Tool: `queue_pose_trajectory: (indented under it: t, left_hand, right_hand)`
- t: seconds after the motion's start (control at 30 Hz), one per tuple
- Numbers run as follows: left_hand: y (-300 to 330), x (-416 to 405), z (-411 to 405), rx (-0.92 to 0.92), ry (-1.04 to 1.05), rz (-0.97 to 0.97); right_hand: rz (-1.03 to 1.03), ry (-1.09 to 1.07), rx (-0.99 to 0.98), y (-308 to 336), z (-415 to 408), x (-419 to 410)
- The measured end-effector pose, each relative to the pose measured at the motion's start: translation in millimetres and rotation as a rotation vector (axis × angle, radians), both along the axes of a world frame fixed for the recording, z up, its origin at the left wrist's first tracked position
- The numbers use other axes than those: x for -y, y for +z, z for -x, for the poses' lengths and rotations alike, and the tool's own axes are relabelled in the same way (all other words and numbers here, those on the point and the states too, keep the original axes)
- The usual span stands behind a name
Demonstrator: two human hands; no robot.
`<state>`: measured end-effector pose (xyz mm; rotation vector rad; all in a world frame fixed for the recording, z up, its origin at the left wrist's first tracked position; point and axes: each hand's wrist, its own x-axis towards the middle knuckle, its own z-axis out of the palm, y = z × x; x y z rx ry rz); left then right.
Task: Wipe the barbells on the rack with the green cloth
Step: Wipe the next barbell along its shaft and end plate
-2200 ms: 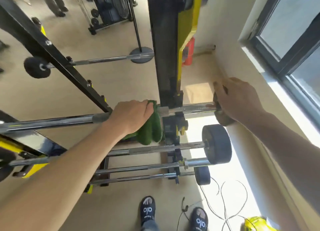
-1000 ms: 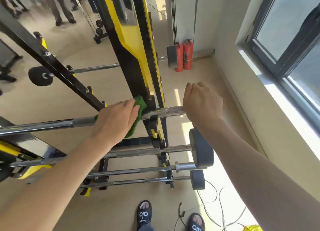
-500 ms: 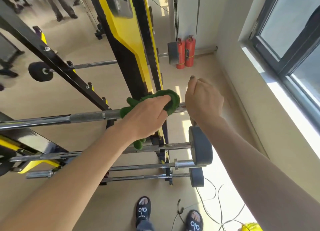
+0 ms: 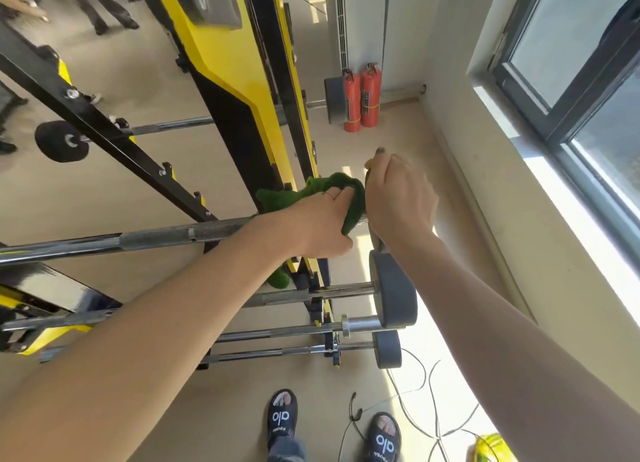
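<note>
A steel barbell [image 4: 156, 237] lies across the top of the yellow and black rack [image 4: 239, 80]. My left hand [image 4: 317, 224] grips the green cloth [image 4: 341, 195] and presses it over the bar's right end, just past the rack upright. My right hand [image 4: 398, 198] is closed around the small grey weight at that same end, right beside the cloth. Below hang three more barbells [image 4: 294, 295], two with dark round end weights [image 4: 393, 295].
A wall with a window [image 4: 581, 80] runs close on the right. Two red fire extinguishers [image 4: 362, 96] stand in the far corner. Loose cables [image 4: 426, 402] lie on the floor by my sandalled feet [image 4: 284, 416]. Another barbell [image 4: 59, 141] hangs at left; people stand far left.
My left hand has slid the cloth rightward along the top bar, past the rack upright, until it meets my right hand. My right hand has kept hold of the bar's end.
</note>
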<state>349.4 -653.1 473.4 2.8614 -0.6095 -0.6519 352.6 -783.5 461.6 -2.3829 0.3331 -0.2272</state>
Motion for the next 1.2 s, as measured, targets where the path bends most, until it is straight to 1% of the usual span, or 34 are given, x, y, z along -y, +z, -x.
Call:
queue_pose_trajectory:
  t: [0.07,0.13,0.17,0.2,0.3,0.33,0.37,0.43,0.5,0.53,0.57,0.63,0.67,0.7,0.73,0.83,0.9,0.93,1.0,1.07,1.13,1.2]
  left_hand:
    - [-6.9,7.8,0.0,0.143,-0.058,-0.192]
    - [-8.9,14.5,-7.5,0.241,-0.08,-0.251]
    - [-10.2,17.3,-14.9,0.23,-0.074,-0.277]
    - [-8.1,20.1,-21.6,0.159,-0.056,-0.278]
    - [1.3,29.0,-40.2,-0.196,0.019,-0.192]
    - [4.0,30.7,-44.7,-0.282,0.026,-0.187]
    - [4.9,30.4,-49.4,-0.342,0.039,-0.184]
    - [5.1,31.4,-52.3,-0.372,0.05,-0.181]
    - [2.1,33.1,-50.3,-0.308,0.042,-0.146]
    - [-0.9,34.3,-43.0,-0.201,0.039,-0.146]
    - [-7.6,35.3,-32.6,-0.042,0.054,-0.165]
    - [-21.1,41.6,-5.3,0.337,0.181,-0.193]
    - [-28.8,45.3,7.9,0.489,0.246,-0.181]
    - [-36.7,49.1,18.9,0.597,0.267,-0.169]
    - [-44.0,52.9,27.6,0.667,0.259,-0.151]
    - [-65.3,53.1,51.1,0.722,0.198,-0.183]
    - [-70.5,51.3,62.7,0.683,0.159,-0.223]
    - [-71.8,50.8,68.0,0.649,0.144,-0.209]
    - [-67.2,49.6,73.8,0.61,0.135,-0.133]
    - [-54.3,40.9,72.0,0.588,0.119,0.008]
    - [-34.3,24.3,62.7,0.542,0.046,0.118]
    - [-14.1,8.0,47.3,0.472,-0.017,0.099]
  right_hand:
    - [-0.003,0.004,0.0,-0.2,0.1,-0.3]
    - [-0.004,0.006,-0.002,1.0,0.7,-0.5]
    - [-0.007,0.008,-0.001,1.8,0.8,-0.3]
    - [-0.008,0.012,-0.001,2.9,0.8,-0.8]
    - [-0.012,0.024,0.005,5.3,1.4,-1.3]
    - [-0.016,0.023,0.012,5.4,1.7,-1.5]
    - [-0.015,0.021,0.019,5.3,1.8,-1.6]
    - [-0.009,0.019,0.023,5.4,2.0,-1.8]
    - [0.002,0.016,0.014,6.0,1.4,-1.3]
    - [0.003,0.015,0.016,6.1,1.6,-1.2]
    - [0.002,0.017,0.024,5.9,2.1,-1.0]
    - [-0.002,0.02,0.041,5.3,3.1,-0.9]
    - [-0.003,0.02,0.048,4.8,3.9,-1.5]
    - [-0.005,0.017,0.058,4.3,4.2,-1.9]
    - [-0.007,0.015,0.066,3.9,3.9,-2.0]
    - [-0.021,0.02,0.054,1.9,5.0,-1.6]
    - [-0.032,0.033,0.041,1.2,5.0,-0.1]
    - [-0.033,0.038,0.041,1.3,5.1,0.2]
    - [-0.024,0.044,0.052,0.6,4.9,0.6]
    - [-0.003,0.044,0.068,-0.4,4.4,-0.3]
    - [0.025,0.036,0.085,-1.0,4.5,-0.7]
    - [0.035,0.029,0.094,-1.6,4.5,-0.2]
